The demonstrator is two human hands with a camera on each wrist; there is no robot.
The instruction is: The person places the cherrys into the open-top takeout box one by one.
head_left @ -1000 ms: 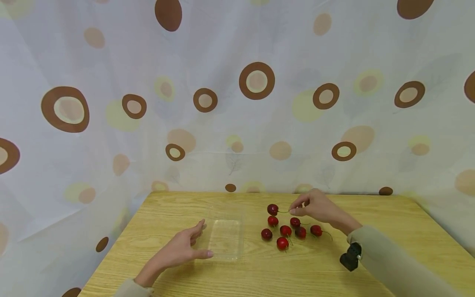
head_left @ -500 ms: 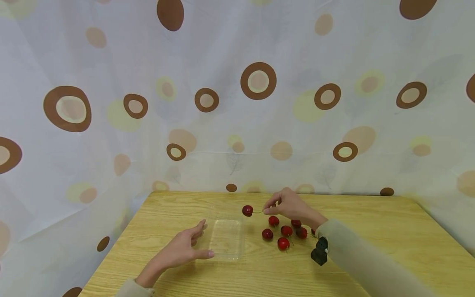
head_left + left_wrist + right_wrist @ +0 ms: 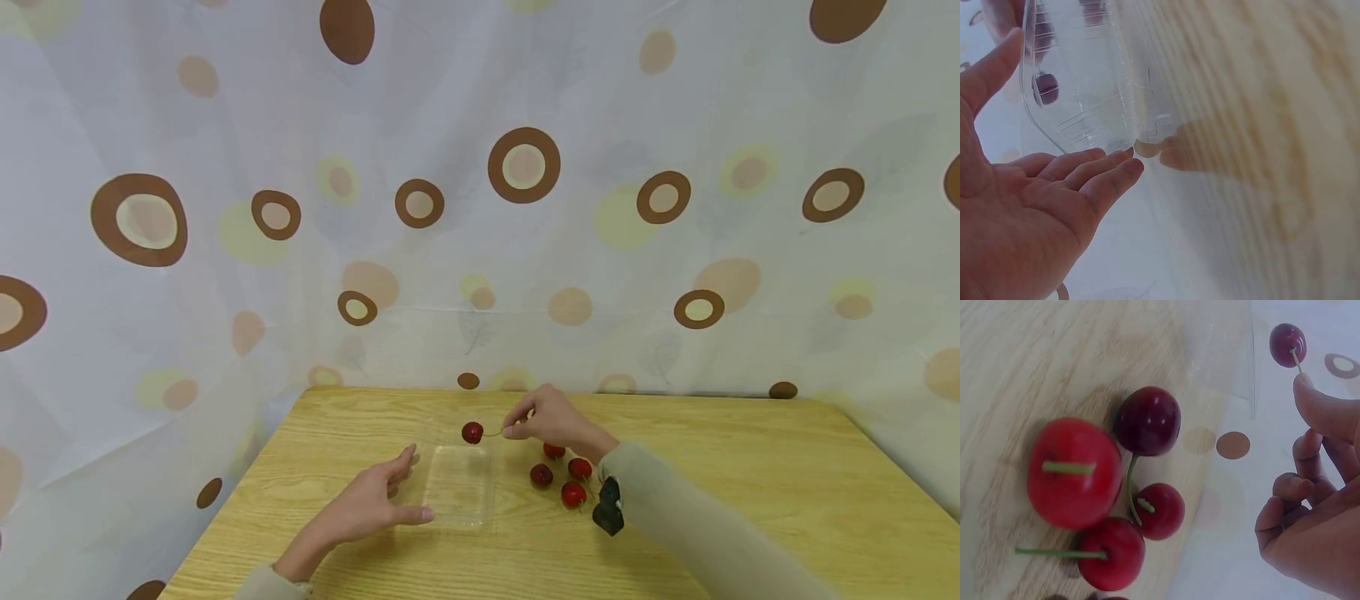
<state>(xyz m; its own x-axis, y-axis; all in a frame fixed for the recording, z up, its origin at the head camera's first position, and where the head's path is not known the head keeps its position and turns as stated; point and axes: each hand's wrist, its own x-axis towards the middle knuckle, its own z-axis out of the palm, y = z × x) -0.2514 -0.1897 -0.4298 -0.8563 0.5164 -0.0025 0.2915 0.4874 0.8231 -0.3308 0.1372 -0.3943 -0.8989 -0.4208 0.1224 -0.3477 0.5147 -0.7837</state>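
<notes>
My right hand [image 3: 551, 419] pinches a dark red cherry [image 3: 472, 432] by its thin green stem, with the fruit over the far part of a clear plastic box [image 3: 459, 523]. In the right wrist view that cherry [image 3: 1287, 345] dangles beyond the thumb tip. My left hand [image 3: 367, 502] is at the box's left side, thumb and fingers spread and relaxed. The left wrist view has this hand [image 3: 1041, 194] palm up, fingertips right at the wall of the box [image 3: 1085, 81]. Several loose cherries [image 3: 573, 494] lie right of the box, some hidden behind my right forearm.
A pale wooden table [image 3: 360, 575] carries everything. Behind it and along the left hangs a white curtain [image 3: 450, 83] with brown and yellow spots. In the right wrist view, red and dark cherries [image 3: 1075, 472] with green stems sit close together. A black device [image 3: 608, 507] is strapped at my right wrist.
My right hand has moved left, carrying the cherry by its stem from above the loose cherries to over the box. The left hand has stayed in place.
</notes>
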